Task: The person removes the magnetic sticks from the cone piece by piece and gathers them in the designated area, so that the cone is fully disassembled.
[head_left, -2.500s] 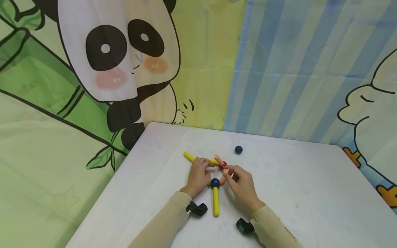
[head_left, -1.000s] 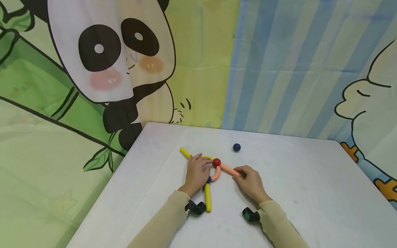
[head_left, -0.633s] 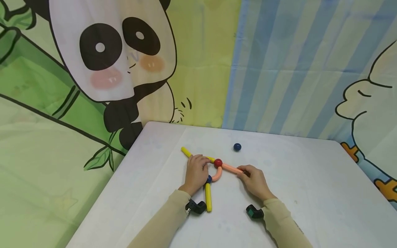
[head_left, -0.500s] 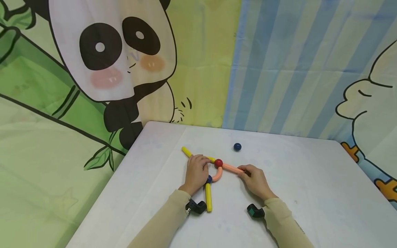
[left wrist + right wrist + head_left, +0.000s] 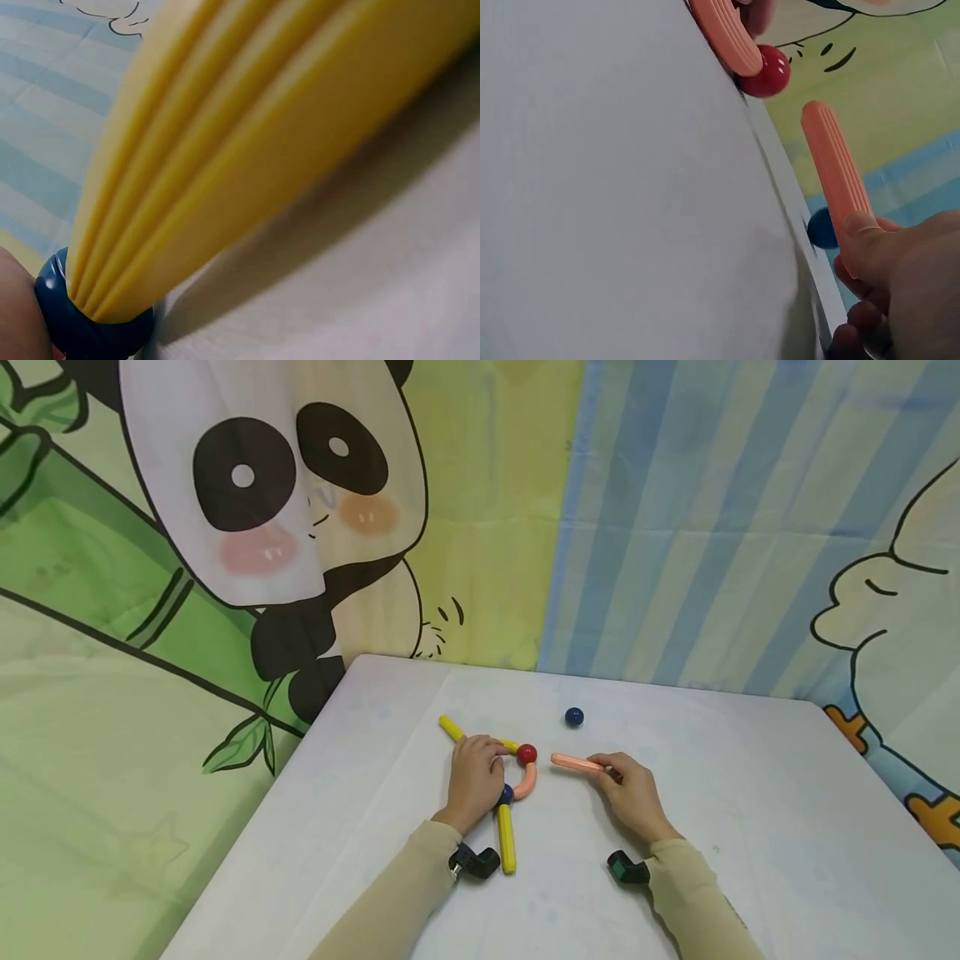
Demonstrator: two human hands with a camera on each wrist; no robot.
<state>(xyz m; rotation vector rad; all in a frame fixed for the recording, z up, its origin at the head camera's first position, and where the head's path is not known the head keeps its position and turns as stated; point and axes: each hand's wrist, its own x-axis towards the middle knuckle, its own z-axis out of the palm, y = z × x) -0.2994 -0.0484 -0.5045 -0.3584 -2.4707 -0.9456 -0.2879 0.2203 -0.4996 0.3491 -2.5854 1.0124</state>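
In the head view my left hand (image 5: pixel 477 777) bends over a joined figure of magnetic rods and balls, gripping its left part. Yellow rods (image 5: pixel 450 727) stick out beyond the fingers; what lies under the palm is hidden. A red ball (image 5: pixel 527 753), a curved peach rod (image 5: pixel 529 782) and a dark blue ball (image 5: pixel 506 794) form its right side. From that blue ball a straight yellow rod (image 5: pixel 507 839) points towards me, large in the left wrist view. My right hand (image 5: pixel 630 789) pinches a straight peach rod (image 5: pixel 836 161) between thumb and fingers, apart from the red ball.
A loose dark blue ball (image 5: pixel 574 717) lies farther back on the white table (image 5: pixel 750 827). Behind the table's far edge hangs a printed cloth (image 5: pixel 495 527) with a panda and stripes. A small black camera sits on each wrist.
My right hand has moved right and pulled the straight peach rod off the red ball, leaving a gap. My left hand has stayed nearly in place over the figure.
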